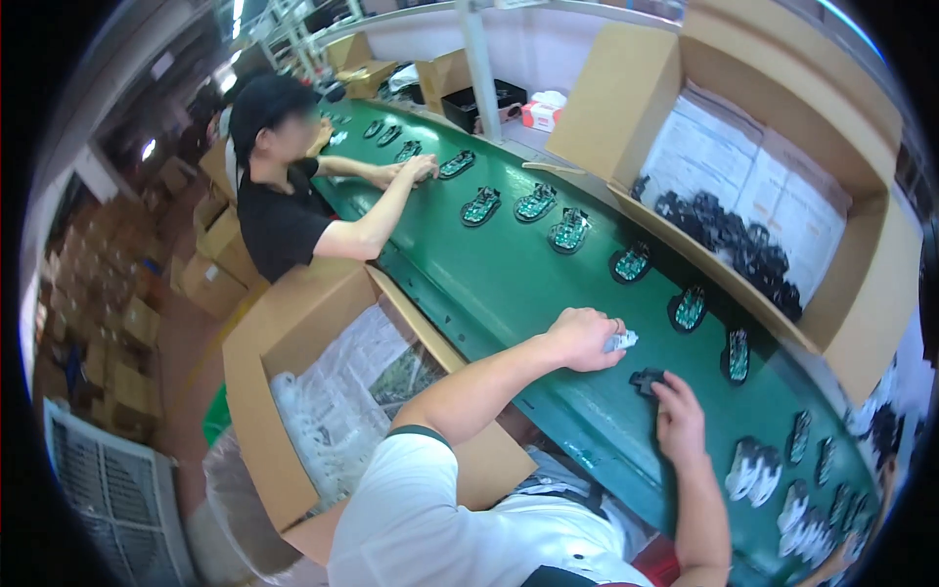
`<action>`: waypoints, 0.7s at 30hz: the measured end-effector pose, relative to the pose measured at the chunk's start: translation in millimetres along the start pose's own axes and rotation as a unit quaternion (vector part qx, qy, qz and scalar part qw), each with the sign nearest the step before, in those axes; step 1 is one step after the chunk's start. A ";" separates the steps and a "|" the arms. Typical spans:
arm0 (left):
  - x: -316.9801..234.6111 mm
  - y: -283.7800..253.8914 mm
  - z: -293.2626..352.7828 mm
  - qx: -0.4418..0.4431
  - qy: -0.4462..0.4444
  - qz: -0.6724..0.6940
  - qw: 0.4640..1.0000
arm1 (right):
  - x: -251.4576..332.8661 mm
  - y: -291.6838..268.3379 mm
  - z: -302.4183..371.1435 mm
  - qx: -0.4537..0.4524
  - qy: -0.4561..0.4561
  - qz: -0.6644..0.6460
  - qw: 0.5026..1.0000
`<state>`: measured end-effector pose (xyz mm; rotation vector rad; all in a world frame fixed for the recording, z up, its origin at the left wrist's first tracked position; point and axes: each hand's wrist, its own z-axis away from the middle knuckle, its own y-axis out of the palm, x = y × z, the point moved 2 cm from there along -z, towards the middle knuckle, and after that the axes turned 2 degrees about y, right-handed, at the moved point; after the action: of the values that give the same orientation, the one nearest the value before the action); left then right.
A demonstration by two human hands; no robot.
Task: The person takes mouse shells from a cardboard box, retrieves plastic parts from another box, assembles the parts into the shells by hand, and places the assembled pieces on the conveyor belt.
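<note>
The person's left hand and right hand meet, slightly apart, above a green work surface. From my remote seat I see the left thumb and curled fingers pinching a small whitish piece, its end projecting toward the right, probably so that this end stays unobstructed. The right thumb and fingertips close on a small black part by its near edge; I judge that this light hold leaves most of it exposed. Both held pieces are over the surface, just beside one another, though I cannot tell their exact shape.

Beyond the hands, black housings with green circuit boards lie spaced in a line along the far side, boards facing up, presumably for easy access. An open carton behind them carries a heap of black parts; a second carton, beside the left forearm, contains pale pieces. I read both as placed within reach. Whitish shells stand grouped at the right, and a co-worker bends over the same surface at upper left.
</note>
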<state>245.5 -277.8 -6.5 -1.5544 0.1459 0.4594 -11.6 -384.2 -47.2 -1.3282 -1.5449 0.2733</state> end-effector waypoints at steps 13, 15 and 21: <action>-60.1 47.7 9.4 -0.010 0.085 0.376 0.923 | -59.8 -24.1 13.8 -0.030 0.081 -0.093 0.992; -74.7 60.0 5.4 0.059 -0.002 0.570 0.820 | -64.3 -34.8 31.4 -0.035 0.115 -0.083 0.989; -102.5 59.6 -11.2 0.095 0.044 0.492 0.864 | -62.8 -40.4 36.3 0.022 0.104 0.029 0.994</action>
<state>132.5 -311.3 -23.7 -1.2085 1.0558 1.1303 -73.4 -435.5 -68.0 -1.3246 -1.3215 0.1962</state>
